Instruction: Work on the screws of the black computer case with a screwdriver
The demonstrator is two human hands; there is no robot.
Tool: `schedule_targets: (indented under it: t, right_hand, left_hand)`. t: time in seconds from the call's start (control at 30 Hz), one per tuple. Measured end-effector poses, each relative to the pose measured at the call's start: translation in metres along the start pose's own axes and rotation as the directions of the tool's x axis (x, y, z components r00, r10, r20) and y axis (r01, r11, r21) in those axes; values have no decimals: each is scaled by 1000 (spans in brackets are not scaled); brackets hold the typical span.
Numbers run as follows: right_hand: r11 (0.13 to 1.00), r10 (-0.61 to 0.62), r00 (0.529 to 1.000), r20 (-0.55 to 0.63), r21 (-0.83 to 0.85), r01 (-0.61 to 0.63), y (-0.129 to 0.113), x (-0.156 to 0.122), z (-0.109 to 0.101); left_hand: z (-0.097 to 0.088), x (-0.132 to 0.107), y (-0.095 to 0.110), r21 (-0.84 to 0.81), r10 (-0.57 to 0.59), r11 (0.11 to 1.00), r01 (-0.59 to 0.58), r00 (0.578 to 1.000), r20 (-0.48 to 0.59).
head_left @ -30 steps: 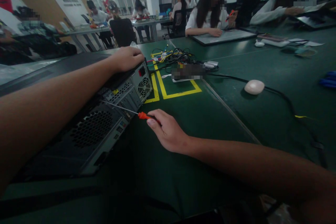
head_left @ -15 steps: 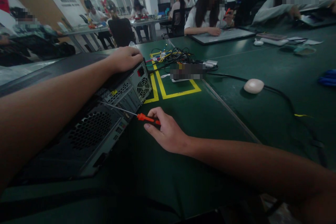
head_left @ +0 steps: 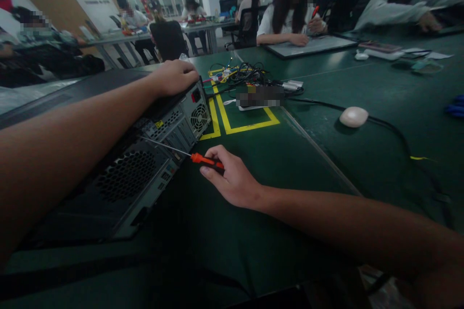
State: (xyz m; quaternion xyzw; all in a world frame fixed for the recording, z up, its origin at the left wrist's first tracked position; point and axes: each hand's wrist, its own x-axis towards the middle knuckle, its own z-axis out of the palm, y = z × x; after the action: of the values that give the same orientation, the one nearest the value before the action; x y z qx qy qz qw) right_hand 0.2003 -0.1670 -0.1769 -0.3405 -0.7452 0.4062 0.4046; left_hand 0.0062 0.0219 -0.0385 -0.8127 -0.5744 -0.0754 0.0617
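Observation:
A dark computer case (head_left: 126, 178) lies at the left, its grey rear panel with fan grille and ports facing right. My left hand (head_left: 177, 78) is on the upper surface, its fingers curled over the edge near the power supply grille (head_left: 200, 117). In my right hand (head_left: 235, 176) is a screwdriver (head_left: 207, 160) with an orange and black handle, my fingers wrapped round it. Its long thin shaft reaches left to the rear panel. The tip is too small to make out against the panel's edge.
Behind the case, a tangle of cables (head_left: 250, 75) lies by yellow tape (head_left: 250, 128) on the green table (head_left: 290, 241). A pale mouse-shaped object (head_left: 354, 117) rests beside a black cable at right. A person (head_left: 286, 24) works across the table over a flat panel (head_left: 311, 49).
The view has shifted slightly. Both hands stay in place, the screwdriver still against the rear panel. Across the table, a person's hand with an orange tool has risen a little.

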Motion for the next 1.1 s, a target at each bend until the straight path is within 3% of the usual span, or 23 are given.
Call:
schedule_targets:
  t: [0.33,1.1]
  right_hand:
    - [1000,12,1000,21,-1,-12,-6,-1,-3]
    - [993,-106,994,20,-46,107,1,1,0]
  left_hand:
    - [-2,0,0,1,7,1000,-7,1000,9]
    - [-2,0,-1,-10,13,1000,-12,1000,10]
